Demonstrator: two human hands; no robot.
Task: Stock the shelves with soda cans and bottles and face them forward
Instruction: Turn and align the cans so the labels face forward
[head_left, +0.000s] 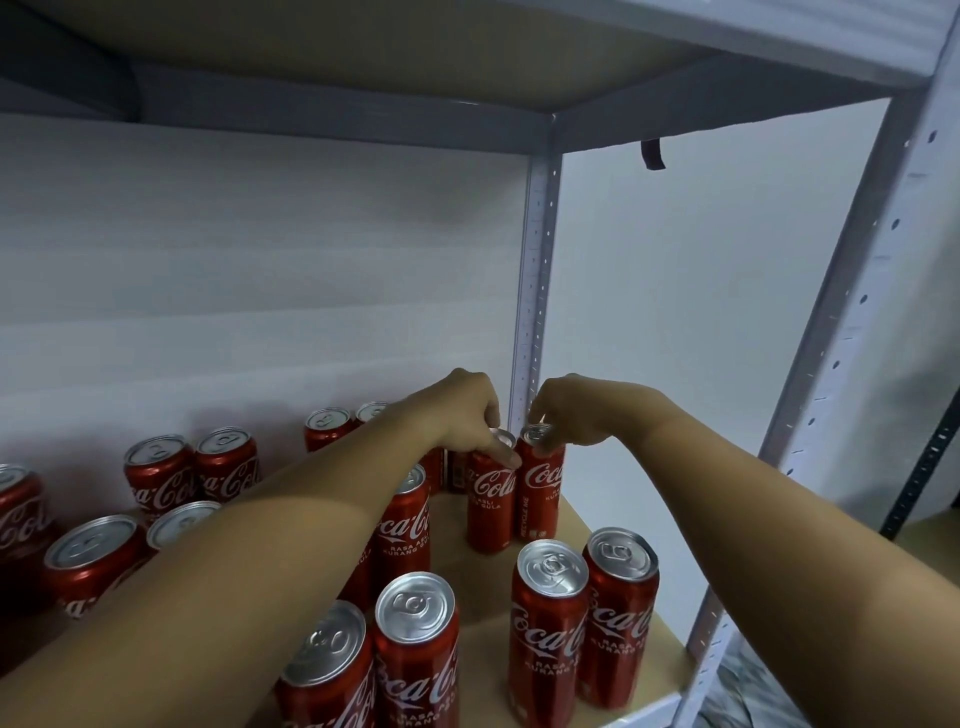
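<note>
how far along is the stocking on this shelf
Done: many red cans already stand upright on the shelf, several logo-forward. In hand: the left hand and right hand each pinch the top of a back-row can, apparently turning them. Left: bare board remains; no bottles in view.

We see a pale wall (675, 291) behind the rack, plain and evenly lit, filling most of the view on the right. A white ribbed backing panel (249, 270) stands to the left of it, marked with faint horizontal lines. A short dark strap (652, 154) hangs down in front of the wall, just below the upper frame rail, tilted slightly. At the far right edge we make out a black perforated upright (922, 467), slanting in the wide-angle view, and beside it the corner of a tan board (935, 540). In the bottom right corner we glimpse a patch of mottled grey floor (753, 696), too blurred for us to tell more.
</note>
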